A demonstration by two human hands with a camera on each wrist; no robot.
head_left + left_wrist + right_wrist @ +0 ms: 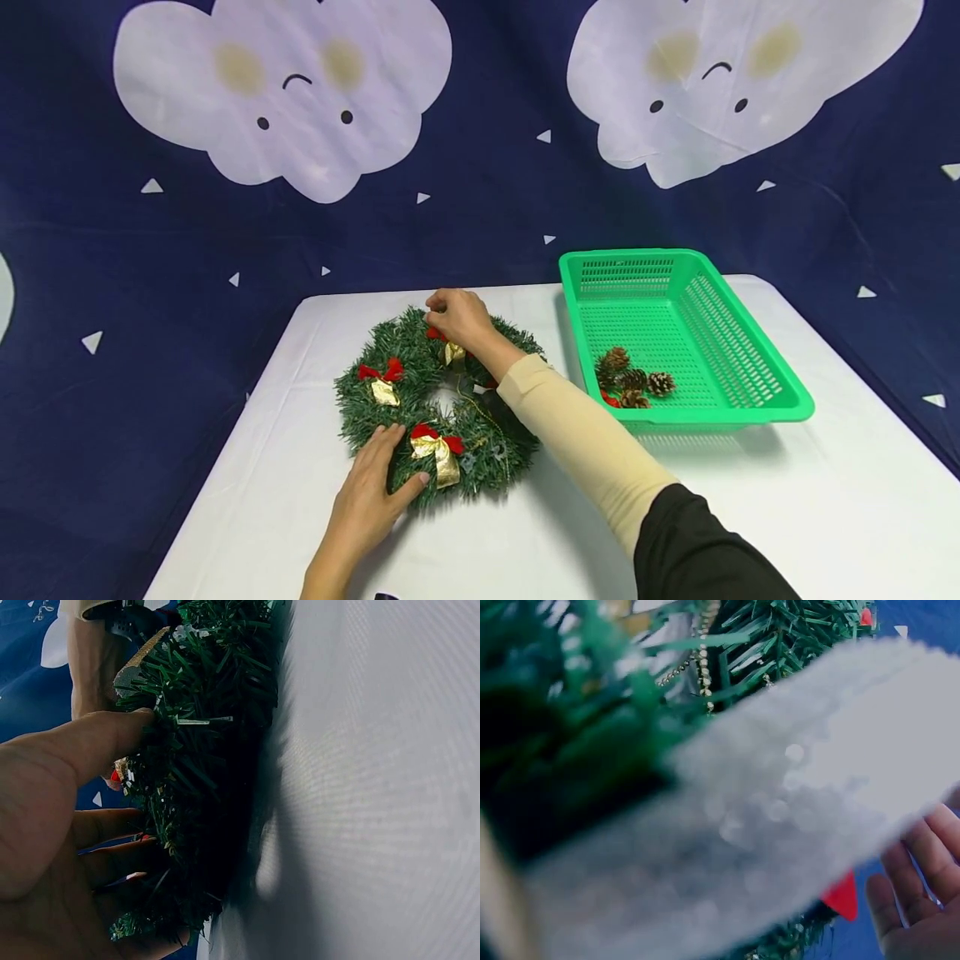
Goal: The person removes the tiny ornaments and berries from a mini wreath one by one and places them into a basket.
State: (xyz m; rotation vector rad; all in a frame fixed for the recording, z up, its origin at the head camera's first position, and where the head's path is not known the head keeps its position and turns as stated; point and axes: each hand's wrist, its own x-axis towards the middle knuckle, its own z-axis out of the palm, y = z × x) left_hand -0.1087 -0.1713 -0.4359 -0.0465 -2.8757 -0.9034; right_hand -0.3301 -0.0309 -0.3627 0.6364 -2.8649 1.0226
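Note:
A round green wreath (405, 333) of tinsel needles lies on the white table, trimmed with red and gold bows. Along its near left edge rests my left hand (367, 492), thumb and fingers spread against the needles beside the front bow (435, 454). In the left wrist view the thumb (97, 739) touches the wreath (202, 742). My right hand (461, 317) reaches over the wreath and pinches the red part of the back bow (453, 353). A pale glittery ribbon (780, 795) blurs across the right wrist view and hides the thumb.
To the right stands a green plastic basket (720, 325) with several pine cones (633, 383) and a red item (610, 400) in its near left corner. Another bow (384, 382) sits on the wreath's left. A dark blue cloud-patterned cloth (495, 225) hangs behind.

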